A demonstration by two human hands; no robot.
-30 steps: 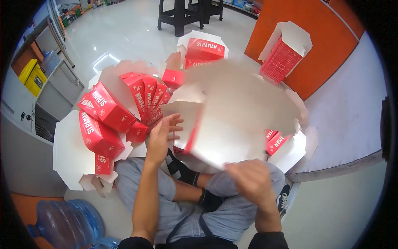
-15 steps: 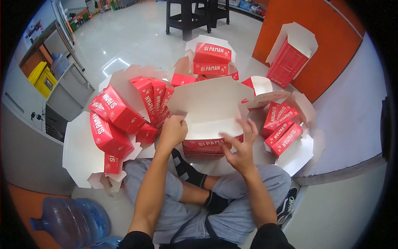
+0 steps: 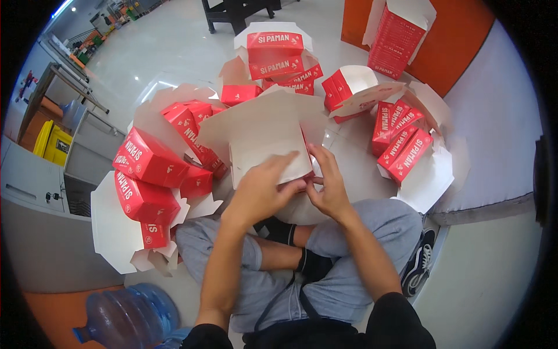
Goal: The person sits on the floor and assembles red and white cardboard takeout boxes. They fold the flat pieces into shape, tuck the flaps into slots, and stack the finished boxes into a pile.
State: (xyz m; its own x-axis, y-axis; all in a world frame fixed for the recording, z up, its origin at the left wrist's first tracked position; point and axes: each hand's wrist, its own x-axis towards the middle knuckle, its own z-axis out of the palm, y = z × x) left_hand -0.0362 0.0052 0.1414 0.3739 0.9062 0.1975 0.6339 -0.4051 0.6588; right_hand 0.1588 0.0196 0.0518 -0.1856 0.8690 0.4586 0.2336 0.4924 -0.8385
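Note:
A paper food carton (image 3: 264,131), white inside with wide raised flaps, stands in front of my crossed legs. My left hand (image 3: 261,189) reaches over its near side, fingers lying on the white panel and thumb pinching toward the right front corner. At that same corner my right hand (image 3: 330,189) has its fingers bent round the carton's edge, the fingertips close to my left thumb. A little of the red outside shows between the hands. My left hand hides much of the near wall.
Red cartons with white flaps lie piled at the left (image 3: 148,151), far middle (image 3: 276,64) and right (image 3: 401,136). A tall nested carton stack (image 3: 398,41) stands by an orange panel (image 3: 465,52). A blue water jug (image 3: 131,314) lies lower left. A black stool (image 3: 235,14) is far off.
My hands were apart, the right one with spread fingers at the carton's right side. Now both meet at its right front corner. The carton has turned, and its near panel looks more upright.

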